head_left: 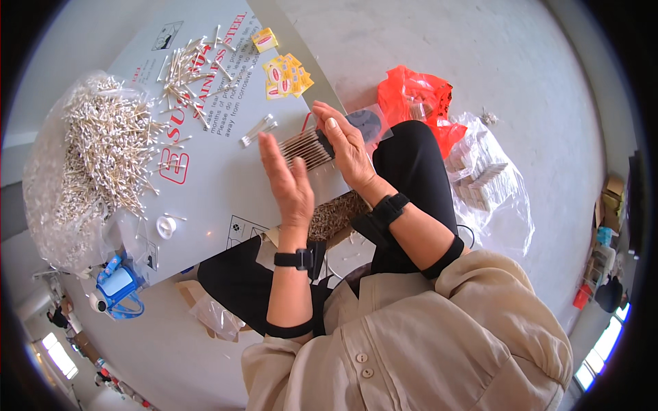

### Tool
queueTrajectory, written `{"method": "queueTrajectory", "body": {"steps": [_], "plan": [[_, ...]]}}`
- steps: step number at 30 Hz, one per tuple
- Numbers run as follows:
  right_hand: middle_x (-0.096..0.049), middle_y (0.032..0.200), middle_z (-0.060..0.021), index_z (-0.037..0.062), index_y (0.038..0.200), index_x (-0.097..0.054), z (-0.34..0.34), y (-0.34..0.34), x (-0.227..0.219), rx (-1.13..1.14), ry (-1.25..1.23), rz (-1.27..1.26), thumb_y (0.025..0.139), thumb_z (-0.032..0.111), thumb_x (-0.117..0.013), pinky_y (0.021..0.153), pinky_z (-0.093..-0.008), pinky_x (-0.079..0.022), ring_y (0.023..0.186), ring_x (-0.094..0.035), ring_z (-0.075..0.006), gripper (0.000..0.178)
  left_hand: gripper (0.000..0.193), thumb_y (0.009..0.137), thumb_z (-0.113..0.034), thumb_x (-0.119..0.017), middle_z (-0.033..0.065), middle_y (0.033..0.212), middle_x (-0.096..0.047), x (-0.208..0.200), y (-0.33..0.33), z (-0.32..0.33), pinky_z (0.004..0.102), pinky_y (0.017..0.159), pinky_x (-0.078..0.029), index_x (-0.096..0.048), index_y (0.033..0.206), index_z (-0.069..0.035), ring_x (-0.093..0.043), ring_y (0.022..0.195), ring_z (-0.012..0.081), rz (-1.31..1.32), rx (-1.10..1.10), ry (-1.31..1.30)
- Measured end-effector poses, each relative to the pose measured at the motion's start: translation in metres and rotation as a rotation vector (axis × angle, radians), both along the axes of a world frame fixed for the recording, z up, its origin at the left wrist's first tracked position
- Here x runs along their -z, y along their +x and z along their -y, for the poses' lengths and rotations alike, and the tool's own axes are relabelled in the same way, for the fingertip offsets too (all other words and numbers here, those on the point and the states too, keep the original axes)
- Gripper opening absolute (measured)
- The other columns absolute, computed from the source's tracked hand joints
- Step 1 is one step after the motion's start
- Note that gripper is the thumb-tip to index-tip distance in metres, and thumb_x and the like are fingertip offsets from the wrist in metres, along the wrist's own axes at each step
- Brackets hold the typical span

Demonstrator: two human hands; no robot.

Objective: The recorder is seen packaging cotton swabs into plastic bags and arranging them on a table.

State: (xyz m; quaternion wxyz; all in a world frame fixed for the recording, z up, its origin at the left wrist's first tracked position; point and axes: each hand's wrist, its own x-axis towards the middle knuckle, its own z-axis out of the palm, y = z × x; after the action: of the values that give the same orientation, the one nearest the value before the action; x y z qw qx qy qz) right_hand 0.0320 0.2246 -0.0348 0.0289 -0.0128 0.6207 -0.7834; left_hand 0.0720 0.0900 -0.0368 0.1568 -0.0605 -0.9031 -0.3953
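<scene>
A row of cotton swabs (306, 148) lies side by side between my two hands, near the table's edge. My left hand (291, 188) is at the row's left end, its fingers stretched out and the thumb apart. On the other side, my right hand (348, 151) is held on edge with straight fingers, against a dark strip at the row's right end. A clear plastic bag with dark print (370, 125) extends beyond my right hand; how it joins the row is hidden. A few loose cotton swabs (258, 130) rest on the table just past my left fingertips.
A big clear bag heaped with cotton swabs (106, 147) fills the table's left side; more swabs (185, 72) are scattered beyond. Yellow cards (284, 77), a small yellow box (264, 40) and a white roll (166, 227) sit on the table (205, 240). Right, on the floor: a red bag (411, 96) and clear bag (486, 185).
</scene>
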Motion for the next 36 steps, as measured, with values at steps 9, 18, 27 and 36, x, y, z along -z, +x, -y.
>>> {"method": "queueTrajectory", "body": {"steps": [9,18,27,36], "plan": [[-0.050,0.141,-0.0176,-0.0026,0.129,-0.055,0.015,0.001,0.010,0.109,0.022,-0.094,0.104,0.029,-0.045,0.110,-0.0351,-0.034,0.133,-0.045,-0.0257,0.042,0.056,0.106,-0.034,-0.037,0.0225,0.145,-0.040,0.006,-0.019,-0.014,0.0426,0.113,-0.031,-0.032,0.146,0.003,-0.038,0.137,0.0322,0.047,-0.089,0.509],[-0.043,0.148,-0.0104,-0.0016,0.134,-0.052,-0.021,-0.007,-0.014,0.015,0.092,-0.029,0.099,0.013,-0.055,0.108,-0.0338,-0.039,0.134,-0.044,-0.0207,0.038,0.071,0.095,-0.038,-0.056,0.0212,0.156,-0.027,-0.012,-0.006,0.001,0.0519,0.117,-0.018,-0.029,0.149,0.000,-0.024,0.145,0.0366,0.048,0.103,-0.319],[-0.043,0.148,-0.0081,0.0061,0.137,-0.050,-0.043,-0.003,-0.008,-0.417,1.247,-0.720,0.083,0.021,-0.067,0.117,-0.0465,-0.027,0.139,-0.039,-0.0250,0.058,0.083,0.091,-0.049,-0.056,0.0160,0.160,-0.020,-0.006,0.011,-0.004,0.0516,0.120,-0.011,-0.025,0.152,-0.003,-0.015,0.149,0.0296,0.236,0.130,-0.582],[-0.060,0.124,-0.0137,0.0047,0.118,-0.063,-0.045,0.006,-0.012,0.001,0.973,-0.654,0.082,0.012,-0.068,0.097,-0.0418,-0.049,0.117,-0.057,-0.0317,0.037,0.081,0.093,-0.047,-0.055,0.0149,0.160,-0.019,-0.004,0.011,-0.004,0.0505,0.120,-0.011,-0.024,0.152,-0.002,-0.015,0.149,0.0286,0.239,0.124,-0.577]]}}
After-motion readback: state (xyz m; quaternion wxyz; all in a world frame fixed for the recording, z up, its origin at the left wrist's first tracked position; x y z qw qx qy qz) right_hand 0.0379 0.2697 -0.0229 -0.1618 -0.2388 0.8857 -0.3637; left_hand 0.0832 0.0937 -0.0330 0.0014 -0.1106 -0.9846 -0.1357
